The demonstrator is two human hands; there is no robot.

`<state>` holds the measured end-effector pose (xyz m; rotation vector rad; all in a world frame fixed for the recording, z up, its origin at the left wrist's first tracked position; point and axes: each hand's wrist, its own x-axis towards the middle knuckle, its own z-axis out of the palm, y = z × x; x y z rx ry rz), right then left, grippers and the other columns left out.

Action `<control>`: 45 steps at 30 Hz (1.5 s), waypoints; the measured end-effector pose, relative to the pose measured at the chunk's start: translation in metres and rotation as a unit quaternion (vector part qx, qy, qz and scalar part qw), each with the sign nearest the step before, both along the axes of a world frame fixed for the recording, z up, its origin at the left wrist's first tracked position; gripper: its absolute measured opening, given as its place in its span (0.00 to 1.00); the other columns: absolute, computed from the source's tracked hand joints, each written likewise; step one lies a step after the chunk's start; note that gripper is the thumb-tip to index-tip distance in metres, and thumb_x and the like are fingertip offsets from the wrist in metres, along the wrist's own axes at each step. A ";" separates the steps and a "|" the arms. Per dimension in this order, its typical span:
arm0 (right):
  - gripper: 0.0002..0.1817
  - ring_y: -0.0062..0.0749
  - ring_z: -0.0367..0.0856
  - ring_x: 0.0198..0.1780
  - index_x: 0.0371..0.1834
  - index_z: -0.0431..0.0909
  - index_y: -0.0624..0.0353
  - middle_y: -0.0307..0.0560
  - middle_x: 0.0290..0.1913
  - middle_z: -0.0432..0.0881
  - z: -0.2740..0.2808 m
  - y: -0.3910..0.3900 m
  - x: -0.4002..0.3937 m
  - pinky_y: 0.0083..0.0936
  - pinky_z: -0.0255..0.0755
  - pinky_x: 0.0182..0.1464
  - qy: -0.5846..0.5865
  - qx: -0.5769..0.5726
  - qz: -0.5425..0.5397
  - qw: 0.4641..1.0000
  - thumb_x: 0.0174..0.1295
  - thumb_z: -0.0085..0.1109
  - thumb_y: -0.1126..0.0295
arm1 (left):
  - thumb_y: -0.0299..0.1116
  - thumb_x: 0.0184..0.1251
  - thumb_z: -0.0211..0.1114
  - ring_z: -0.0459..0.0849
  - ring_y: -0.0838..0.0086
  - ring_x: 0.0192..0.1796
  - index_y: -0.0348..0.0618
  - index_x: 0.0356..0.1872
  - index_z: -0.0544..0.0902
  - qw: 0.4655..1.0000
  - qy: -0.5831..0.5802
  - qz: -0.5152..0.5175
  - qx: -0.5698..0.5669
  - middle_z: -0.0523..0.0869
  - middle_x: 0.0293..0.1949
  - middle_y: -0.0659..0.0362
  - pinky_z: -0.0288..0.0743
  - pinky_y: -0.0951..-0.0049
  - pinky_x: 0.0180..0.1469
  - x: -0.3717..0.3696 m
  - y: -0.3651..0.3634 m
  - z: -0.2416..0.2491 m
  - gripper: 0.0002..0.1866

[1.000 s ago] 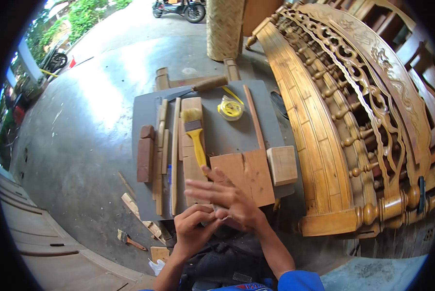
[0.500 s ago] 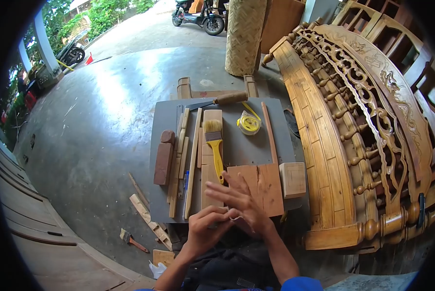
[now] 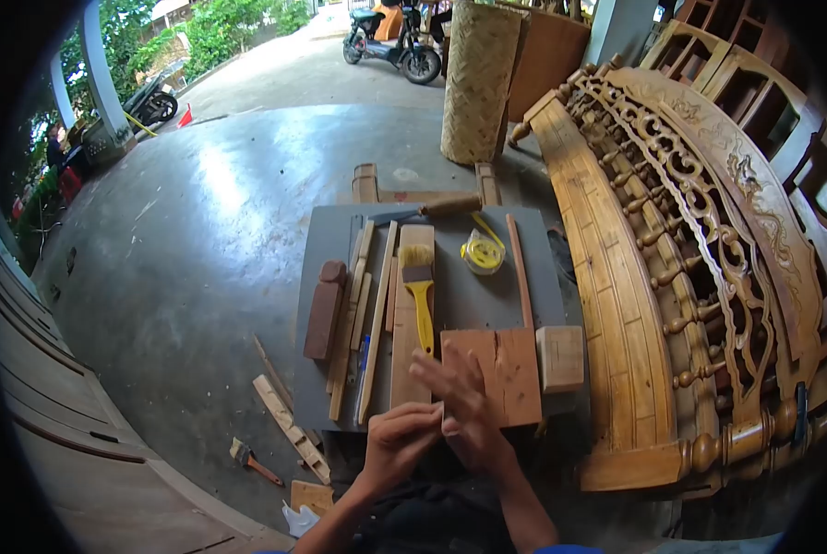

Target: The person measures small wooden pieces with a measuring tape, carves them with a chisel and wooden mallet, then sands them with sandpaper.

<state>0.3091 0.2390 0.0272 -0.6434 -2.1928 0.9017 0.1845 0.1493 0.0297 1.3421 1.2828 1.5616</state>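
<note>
My left hand (image 3: 401, 441) is closed in a pinch, its fingertips against the thumb side of my right hand (image 3: 473, 411). A small pale bit shows between the two hands, too small to name. The right hand's fingers are stretched out and apart, slightly blurred. Beyond them lies a reddish-brown wooden block (image 3: 506, 374) with a dark crack, partly covered by the right hand. A yellow-handled paintbrush (image 3: 420, 300) rests on a long wooden piece (image 3: 413, 369), its handle end just past my right fingertips.
On the grey board (image 3: 340, 226) lie a handsaw (image 3: 450, 205), a tape measure (image 3: 482, 252), a dark red block (image 3: 325, 309), several wood strips (image 3: 377, 323) and a pale block (image 3: 560, 358). A carved wooden bed frame (image 3: 607, 305) stands right. Another brush (image 3: 255, 462) lies on the floor.
The view has shifted, so the scene sits slightly lower and to the right. My left hand stays in its pinch against the right; the pale loop seen by the right thumb is now mostly hidden.
</note>
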 end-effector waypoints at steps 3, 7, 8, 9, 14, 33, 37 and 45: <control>0.33 0.54 0.55 0.68 0.56 0.71 0.53 0.50 0.60 0.70 -0.018 0.009 0.002 0.44 0.47 0.68 0.024 -0.018 -0.039 0.999 0.65 0.30 0.40 | 0.19 0.54 0.65 0.83 0.74 0.42 0.34 0.42 0.82 0.999 -0.030 0.014 0.006 0.84 0.39 0.51 0.75 0.79 0.43 0.001 0.001 -0.006 0.13; 0.30 0.49 0.72 0.50 0.29 0.75 0.61 0.50 0.41 0.78 -0.043 0.012 0.006 0.38 0.66 0.49 0.076 -0.020 -0.091 0.993 0.65 0.34 0.44 | 0.16 0.53 0.64 0.82 0.75 0.42 0.36 0.41 0.84 0.999 0.004 0.043 0.000 0.83 0.39 0.52 0.73 0.80 0.44 0.006 -0.001 -0.001 0.13; 0.30 0.47 0.73 0.45 0.26 0.73 0.62 0.50 0.38 0.77 -0.050 0.010 0.010 0.37 0.66 0.45 0.084 -0.038 -0.106 0.990 0.64 0.34 0.44 | 0.17 0.53 0.65 0.81 0.75 0.42 0.36 0.41 0.83 1.000 -0.009 0.018 -0.019 0.83 0.39 0.53 0.74 0.80 0.45 0.009 -0.003 0.002 0.13; 0.30 0.45 0.74 0.40 0.23 0.72 0.63 0.50 0.35 0.76 -0.053 0.009 0.012 0.35 0.66 0.41 0.092 -0.054 -0.122 0.987 0.64 0.35 0.45 | 0.17 0.53 0.64 0.82 0.75 0.42 0.36 0.41 0.83 1.000 -0.003 0.007 -0.025 0.83 0.39 0.54 0.74 0.80 0.45 0.011 -0.005 0.003 0.12; 0.29 0.42 0.70 0.32 0.18 0.67 0.64 0.49 0.28 0.70 -0.055 0.010 0.005 0.34 0.63 0.34 0.111 -0.046 -0.143 0.982 0.62 0.33 0.47 | 0.20 0.51 0.67 0.84 0.69 0.44 0.39 0.41 0.83 0.980 0.182 0.064 0.041 0.85 0.38 0.55 0.77 0.75 0.45 -0.007 -0.009 0.043 0.13; 0.31 0.49 0.72 0.36 0.22 0.68 0.62 0.54 0.31 0.71 -0.065 0.015 0.010 0.40 0.65 0.38 0.145 0.008 -0.116 0.983 0.65 0.31 0.44 | 0.29 0.60 0.57 0.81 0.69 0.44 0.42 0.46 0.79 0.864 0.381 0.073 0.322 0.82 0.41 0.54 0.74 0.71 0.46 -0.035 -0.083 0.162 0.13; 0.25 0.50 0.72 0.37 0.26 0.70 0.61 0.53 0.33 0.71 -0.080 0.009 0.011 0.39 0.67 0.39 0.075 -0.029 -0.196 0.977 0.65 0.35 0.49 | 0.31 0.63 0.56 0.81 0.70 0.44 0.42 0.49 0.78 0.854 0.315 0.114 0.399 0.82 0.42 0.54 0.74 0.71 0.46 -0.053 -0.105 0.185 0.14; 0.17 0.51 0.73 0.42 0.33 0.70 0.61 0.54 0.36 0.72 -0.070 0.006 0.011 0.40 0.67 0.42 0.148 -0.068 -0.174 0.971 0.65 0.37 0.58 | 0.35 0.68 0.52 0.79 0.72 0.45 0.44 0.54 0.76 0.978 -0.009 0.024 0.208 0.82 0.44 0.54 0.73 0.72 0.45 -0.022 -0.035 0.086 0.16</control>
